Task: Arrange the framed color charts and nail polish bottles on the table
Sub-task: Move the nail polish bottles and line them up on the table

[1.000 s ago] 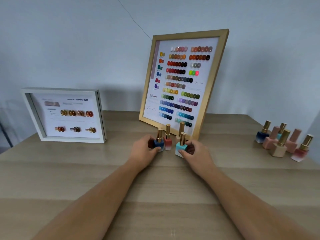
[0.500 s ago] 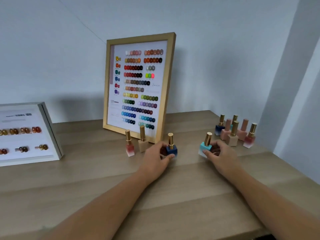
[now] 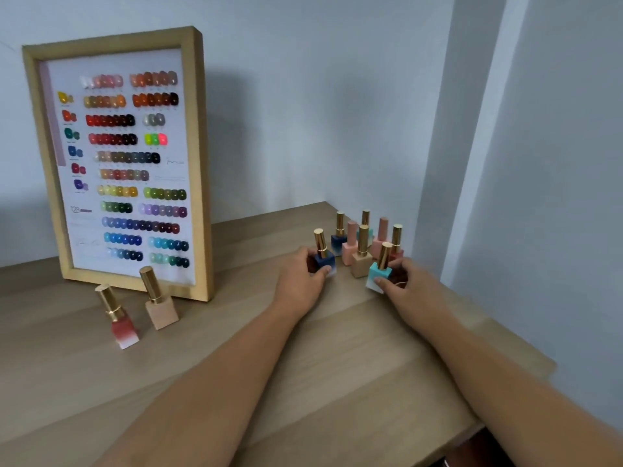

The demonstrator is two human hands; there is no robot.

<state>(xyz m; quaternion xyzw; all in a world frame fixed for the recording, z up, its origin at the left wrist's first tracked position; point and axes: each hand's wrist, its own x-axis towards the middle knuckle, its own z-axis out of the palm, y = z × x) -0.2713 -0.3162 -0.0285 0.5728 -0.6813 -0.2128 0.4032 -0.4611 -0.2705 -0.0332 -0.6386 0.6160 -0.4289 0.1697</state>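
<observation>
1. The pale wooden table (image 3: 209, 382) fills the corner by the wall.
2. A tall gold-framed colour chart (image 3: 118, 163) stands upright at its back.
3. The left hand (image 3: 300, 284) pinches a dark blue, gold-capped polish bottle (image 3: 324, 256) resting on the table.
4. The right hand (image 3: 409, 288) pinches a turquoise bottle (image 3: 380, 271), just beside the corner cluster of bottles (image 3: 364, 241).
5. A red-to-white bottle (image 3: 118, 318) and a beige bottle (image 3: 158, 301) stand before the chart.

Wooden table (image 3: 337, 382) with gold-framed chart (image 3: 37, 156) and upright polish bottles (image 3: 360, 254).
</observation>
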